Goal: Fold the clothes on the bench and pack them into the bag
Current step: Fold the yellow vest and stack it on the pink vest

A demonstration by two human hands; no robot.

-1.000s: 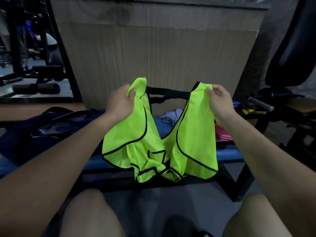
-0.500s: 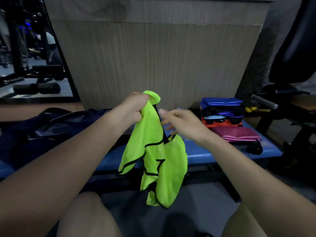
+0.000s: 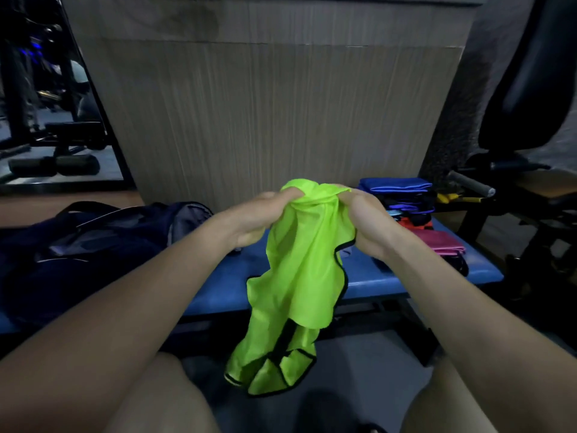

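Note:
A neon-green vest point(image 3: 299, 276) with black trim hangs folded in half lengthwise over the front of the blue bench point(image 3: 390, 273). My left hand point(image 3: 256, 214) and my right hand point(image 3: 362, 220) grip its bunched top close together, thumbs pinching the fabric. Its lower end dangles below the bench edge between my knees. A dark navy bag point(image 3: 93, 245) lies open on the bench to the left. Folded clothes point(image 3: 402, 201) in blue, black, orange and pink are stacked on the bench at the right.
A wood-grain panel point(image 3: 281, 114) stands right behind the bench. Gym equipment with a padded seat point(image 3: 530, 89) crowds the right side. A mirror point(image 3: 46, 104) at the left reflects weights and machines.
The vest went from spread between my hands to doubled over. My right hand has returned to the top and taken hold beside the left hand.

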